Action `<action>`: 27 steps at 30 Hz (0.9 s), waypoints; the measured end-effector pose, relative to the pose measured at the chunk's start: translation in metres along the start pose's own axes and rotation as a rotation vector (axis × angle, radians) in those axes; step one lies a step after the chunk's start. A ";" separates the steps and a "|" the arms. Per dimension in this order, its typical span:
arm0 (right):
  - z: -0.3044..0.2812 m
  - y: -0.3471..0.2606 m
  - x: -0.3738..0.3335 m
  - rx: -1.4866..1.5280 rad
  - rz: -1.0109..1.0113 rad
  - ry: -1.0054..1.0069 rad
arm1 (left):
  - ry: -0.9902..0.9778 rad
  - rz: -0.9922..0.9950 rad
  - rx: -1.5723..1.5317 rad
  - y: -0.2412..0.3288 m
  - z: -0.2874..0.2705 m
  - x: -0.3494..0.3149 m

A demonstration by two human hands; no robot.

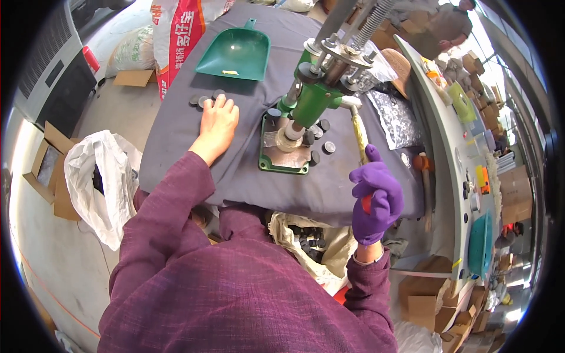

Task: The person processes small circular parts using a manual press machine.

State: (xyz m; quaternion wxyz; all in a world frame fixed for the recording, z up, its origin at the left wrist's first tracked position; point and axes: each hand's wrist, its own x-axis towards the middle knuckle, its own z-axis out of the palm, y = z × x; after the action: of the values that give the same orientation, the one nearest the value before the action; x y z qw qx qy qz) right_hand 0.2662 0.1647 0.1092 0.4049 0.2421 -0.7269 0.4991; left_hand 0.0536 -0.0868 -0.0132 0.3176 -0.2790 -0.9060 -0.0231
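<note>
My bare left hand (pixel 218 128) lies on the cloth-covered table, fingers spread, holding nothing that shows. Its fingertips reach a few small round black pieces (pixel 194 100), one of them right at the fingertips. A green hand press (pixel 315 103) stands right of it on a green-edged base (pixel 283 166). Under the press ram, a pale ring-shaped holder (pixel 289 140) sits on the base plate. My right hand (pixel 377 200), in a purple glove, is closed at the lower end of the press lever (pixel 359 130), which has yellow wrapping. A red bit shows between its fingers. More round black pieces (pixel 329 147) lie beside the base.
A green dustpan (pixel 235 53) lies at the far left of the table. Clear plastic bags (pixel 395 120) and a hammer (pixel 422 167) lie on the right. An open sack (pixel 335 247) with black pieces stands below the front edge; a white bag (pixel 100 182) stands left.
</note>
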 end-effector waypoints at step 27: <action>-0.005 -0.018 0.020 0.180 0.155 0.099 | -0.171 -0.027 -0.782 0.011 -0.033 -0.037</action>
State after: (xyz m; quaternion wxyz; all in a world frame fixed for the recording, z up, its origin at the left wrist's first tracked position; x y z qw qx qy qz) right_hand 0.2706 0.1632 0.1360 0.3773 0.1955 -0.6749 0.6033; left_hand 0.1013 -0.1031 -0.0101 0.1107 -0.3679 -0.8556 -0.3469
